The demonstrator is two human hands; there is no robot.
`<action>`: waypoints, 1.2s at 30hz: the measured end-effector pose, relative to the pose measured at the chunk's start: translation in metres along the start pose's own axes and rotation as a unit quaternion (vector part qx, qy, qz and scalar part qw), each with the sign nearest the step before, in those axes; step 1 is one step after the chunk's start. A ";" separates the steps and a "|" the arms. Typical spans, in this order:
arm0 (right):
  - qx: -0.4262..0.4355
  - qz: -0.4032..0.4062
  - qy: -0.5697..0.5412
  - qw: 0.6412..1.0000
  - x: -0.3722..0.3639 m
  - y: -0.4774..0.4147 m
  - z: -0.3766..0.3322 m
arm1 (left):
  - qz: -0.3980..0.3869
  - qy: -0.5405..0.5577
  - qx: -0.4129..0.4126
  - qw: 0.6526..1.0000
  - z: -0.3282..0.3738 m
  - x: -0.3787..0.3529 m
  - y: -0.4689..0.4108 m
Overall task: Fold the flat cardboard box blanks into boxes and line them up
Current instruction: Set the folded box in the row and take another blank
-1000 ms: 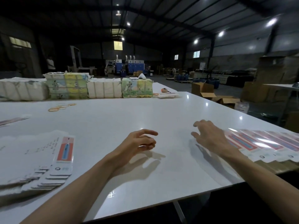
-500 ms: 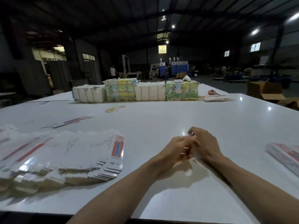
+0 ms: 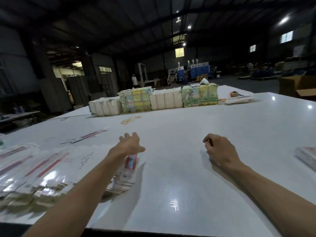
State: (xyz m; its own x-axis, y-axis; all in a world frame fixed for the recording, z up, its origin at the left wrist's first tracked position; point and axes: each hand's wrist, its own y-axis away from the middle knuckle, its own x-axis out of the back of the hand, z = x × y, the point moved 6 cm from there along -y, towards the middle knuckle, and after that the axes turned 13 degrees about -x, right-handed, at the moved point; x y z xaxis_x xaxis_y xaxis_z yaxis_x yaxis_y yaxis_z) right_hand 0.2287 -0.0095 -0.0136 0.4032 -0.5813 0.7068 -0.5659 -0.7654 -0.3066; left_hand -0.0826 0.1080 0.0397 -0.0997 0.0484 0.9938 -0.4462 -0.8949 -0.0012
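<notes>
A fanned stack of flat white box blanks point(image 3: 51, 170) with red and blue stripes lies along the left of the white table point(image 3: 188, 177). My left hand point(image 3: 130, 144) reaches forward with its fingers spread, just above the right end of that stack and its striped top blank point(image 3: 130, 162). It holds nothing. Resting on the table to the right, apart from any blanks, is my right hand point(image 3: 219, 150) with its fingers curled under. A second stack of blanks point(image 3: 307, 155) shows at the right edge. No folded box is in view.
A few loose blanks point(image 3: 89, 136) lie beyond the left stack. Yellow rubber bands point(image 3: 130, 119) are scattered mid-table. Tied bundles of blanks point(image 3: 171, 98) form a row at the far edge, with a tape roll point(image 3: 234, 94) beside them. An open carton point(image 3: 297, 86) stands behind, right.
My hands, joined at the table's middle half a second ago, have parted. The left hand has reached out over the left stack. The view has swung left since one second ago.
</notes>
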 end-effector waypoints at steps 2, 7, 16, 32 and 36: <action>-0.001 0.000 -0.005 1.000 0.001 0.001 -0.001 | 0.010 -0.057 0.042 0.997 -0.019 -0.006 0.008; -0.007 -0.004 -0.015 1.000 0.001 0.001 0.003 | 0.025 -0.021 0.091 0.995 -0.049 -0.009 0.018; -0.007 -0.007 -0.036 0.999 -0.001 -0.001 0.005 | 0.007 0.029 0.080 0.996 -0.066 0.006 0.004; 0.079 0.062 -0.160 0.982 0.017 0.004 -0.012 | -0.105 0.631 -0.161 0.751 0.113 -0.028 -0.013; 0.090 0.121 -0.205 0.967 0.031 0.005 -0.013 | -0.128 0.691 -0.195 0.684 0.157 -0.065 -0.011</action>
State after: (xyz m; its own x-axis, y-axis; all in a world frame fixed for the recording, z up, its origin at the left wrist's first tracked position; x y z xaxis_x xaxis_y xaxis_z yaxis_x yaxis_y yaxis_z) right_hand 0.2294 -0.0281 0.0148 0.5466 -0.7822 0.2991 -0.5607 -0.6071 -0.5630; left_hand 0.0687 0.0452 -0.0075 -0.6002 0.7951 -0.0871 -0.7822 -0.6062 -0.1439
